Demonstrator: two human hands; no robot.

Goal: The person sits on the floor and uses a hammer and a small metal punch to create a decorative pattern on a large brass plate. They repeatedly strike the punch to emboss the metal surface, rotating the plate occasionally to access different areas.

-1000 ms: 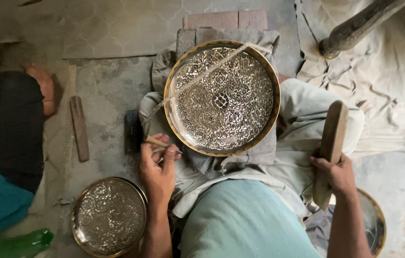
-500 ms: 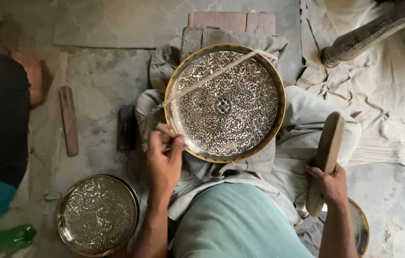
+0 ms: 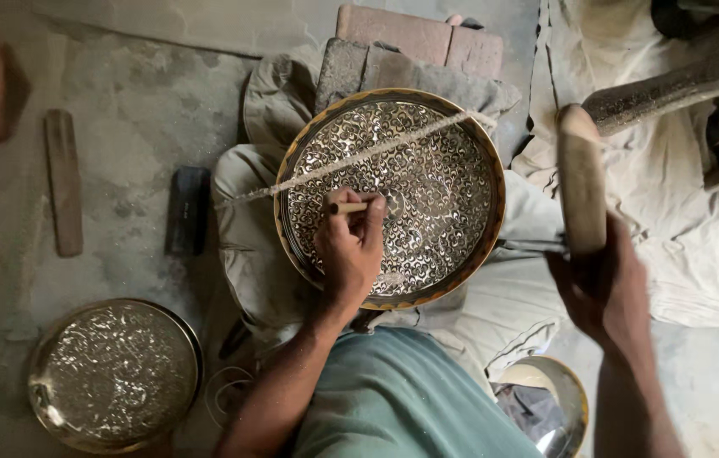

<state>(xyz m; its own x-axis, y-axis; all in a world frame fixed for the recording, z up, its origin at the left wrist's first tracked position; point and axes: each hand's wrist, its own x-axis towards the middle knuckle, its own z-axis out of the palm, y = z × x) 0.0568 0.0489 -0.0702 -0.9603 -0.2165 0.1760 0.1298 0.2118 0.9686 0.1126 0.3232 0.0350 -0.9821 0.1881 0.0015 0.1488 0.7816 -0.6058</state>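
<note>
An engraved round metal tray (image 3: 410,182), rimmed in brass, is shown at the centre of the frame, propped on a cloth-covered block (image 3: 393,72) and crossed by a taut string (image 3: 359,159). The left hand (image 3: 349,248) is laid on the tray's lower left part, its fingers closed round a thin wooden-handled punch (image 3: 348,207); the right hand (image 3: 605,293), at right of centre, is wrapped round a wooden mallet (image 3: 581,178) held upright beside the rim. A second patterned tray (image 3: 113,373) is seen at lower left, a wooden stick (image 3: 63,181) at left
</note>
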